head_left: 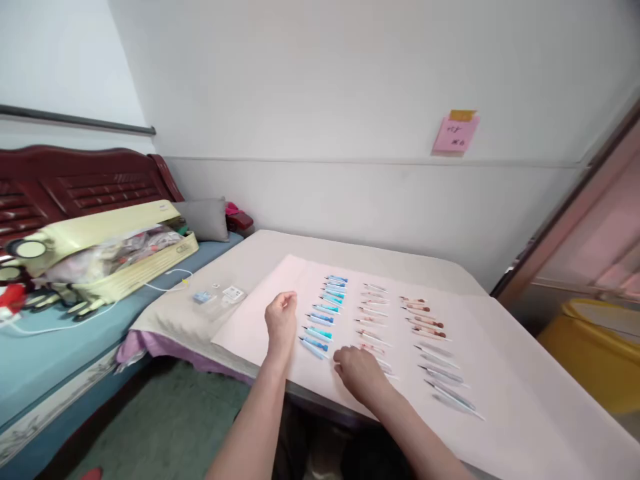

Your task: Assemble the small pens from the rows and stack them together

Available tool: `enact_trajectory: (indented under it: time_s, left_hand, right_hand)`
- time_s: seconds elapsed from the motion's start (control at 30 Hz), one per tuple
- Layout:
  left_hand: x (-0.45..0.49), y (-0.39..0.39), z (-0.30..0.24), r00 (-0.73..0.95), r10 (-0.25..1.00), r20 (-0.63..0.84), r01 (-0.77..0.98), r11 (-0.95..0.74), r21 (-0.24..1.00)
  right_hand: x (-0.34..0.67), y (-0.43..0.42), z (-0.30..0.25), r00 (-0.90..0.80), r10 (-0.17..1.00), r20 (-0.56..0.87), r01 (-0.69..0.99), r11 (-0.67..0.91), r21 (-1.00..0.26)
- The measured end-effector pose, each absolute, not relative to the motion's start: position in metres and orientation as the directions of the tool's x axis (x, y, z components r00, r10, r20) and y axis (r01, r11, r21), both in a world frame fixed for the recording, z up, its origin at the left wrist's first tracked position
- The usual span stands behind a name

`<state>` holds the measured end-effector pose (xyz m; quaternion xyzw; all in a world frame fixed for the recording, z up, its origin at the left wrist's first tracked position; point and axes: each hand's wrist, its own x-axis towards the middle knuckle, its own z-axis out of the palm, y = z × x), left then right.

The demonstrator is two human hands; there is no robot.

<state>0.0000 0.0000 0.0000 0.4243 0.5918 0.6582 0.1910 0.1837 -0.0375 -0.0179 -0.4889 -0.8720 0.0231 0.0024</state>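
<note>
Three columns of slim pens with dark tips lie on a pale pink sheet point(280, 283). The left column holds blue and turquoise pens point(314, 347); paler pens point(373, 313) with reddish marks form the middle one. On the right, brown-ended pens point(425, 327) lie above grey ones point(450, 395). My left hand point(281, 323) hovers left of the blue column, fingers curled together, nothing visible in them. At the near end of the middle column, my right hand point(361, 372) is closed with its fingertips down, partly covering pens there. What its fingers hold, if anything, is hidden.
Small clear plastic packs point(233, 293) lie on the table left of the sheet. Beyond them, an open cream suitcase point(125, 267) rests on a bed. A wall with a pink note point(455, 135) borders the table's back; a yellow bin point(595, 347) stands at right.
</note>
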Motion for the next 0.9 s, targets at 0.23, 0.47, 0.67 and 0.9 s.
enact_trajectory:
  time_s: [0.23,0.47,0.67,0.9]
  left_hand:
    - [-0.002,0.033,-0.013,-0.671,0.737,0.088,-0.119,-0.223,0.968]
    - [-0.001,0.021,-0.024,-0.568,0.811,-0.141,-0.418,-0.136,0.898]
    - [-0.002,0.022,-0.023,-0.5,0.85,-0.166,-0.499,-0.126,0.858]
    - [0.002,0.02,-0.019,-0.44,0.87,-0.222,-0.567,-0.077,0.82]
  right_hand:
    - [0.148,-0.001,-0.06,-0.474,0.878,-0.072,0.88,0.47,-0.06]
    - [0.143,-0.005,-0.097,-0.44,0.898,0.034,0.897,0.441,-0.028]
    - [0.146,-0.005,-0.109,-0.478,0.879,0.005,0.879,0.478,0.004]
    - [0.151,0.0,-0.103,-0.447,0.892,-0.067,0.893,0.44,-0.1]
